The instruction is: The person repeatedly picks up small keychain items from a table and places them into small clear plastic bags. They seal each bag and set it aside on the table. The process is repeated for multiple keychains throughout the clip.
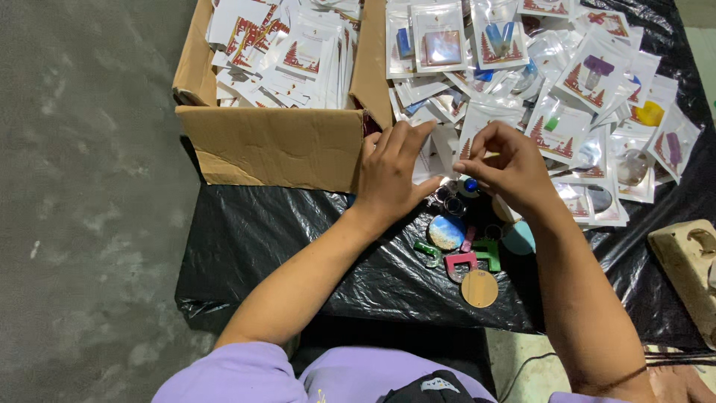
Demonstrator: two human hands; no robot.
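Black sheet (pixel 298 246); both hands' fingers (pixel 406 142) pinch packet (pixel 440 153).

Grey mottled concrete floor (pixel 89 186), black plastic sheet (pixel 261 239) spread over it, dim even light

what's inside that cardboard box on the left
The cardboard box holds a loose heap of small white printed cards, many sleeved in clear plastic. Whatever lies beneath the top layer, and the box's bottom, is covered.
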